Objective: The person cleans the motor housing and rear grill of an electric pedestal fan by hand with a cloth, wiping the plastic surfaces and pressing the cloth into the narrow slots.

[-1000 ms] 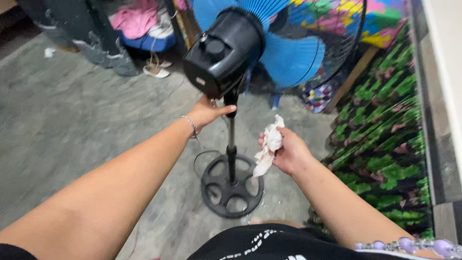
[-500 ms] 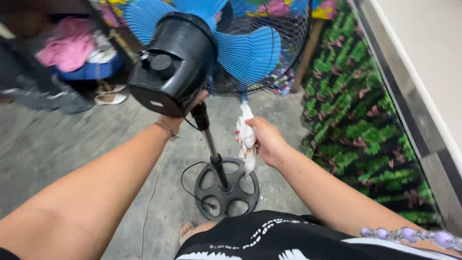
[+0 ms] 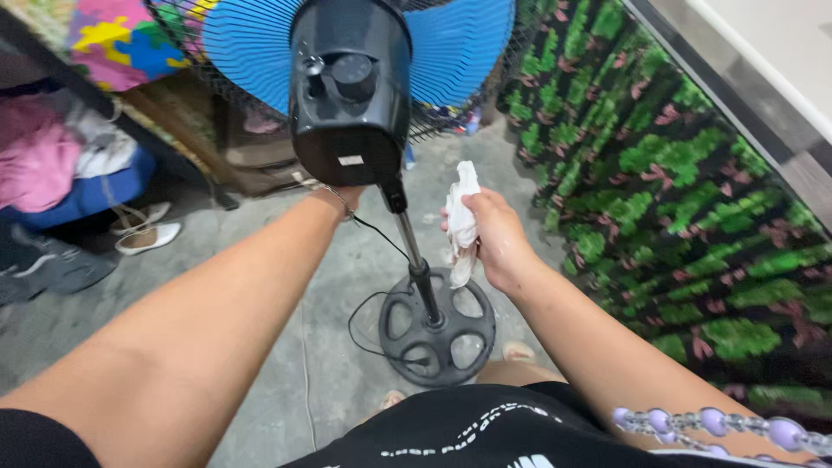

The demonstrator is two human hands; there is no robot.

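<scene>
A black pedestal fan (image 3: pixel 351 95) with blue blades (image 3: pixel 451 43) and a wire grille stands on a round black base (image 3: pixel 438 329) on the concrete floor. My left hand (image 3: pixel 342 198) reaches under the motor housing, mostly hidden behind it, with a thin bracelet at the wrist; it seems to grip the fan near the top of the pole. My right hand (image 3: pixel 494 230) is closed around a crumpled white cloth (image 3: pixel 460 221), held just right of the metal pole (image 3: pixel 414 260).
The fan's black cord (image 3: pixel 364 312) loops over the floor by the base. A green and black patterned fabric (image 3: pixel 685 199) hangs on the right. Clothes (image 3: pixel 52 165), shoes (image 3: pixel 139 234) and a colourful puzzle-pattern mat (image 3: pixel 113 39) lie at the left.
The view has swung so the fan now sits centred and closer. My left hand stays under the motor housing. My right hand with the cloth has stayed beside the pole.
</scene>
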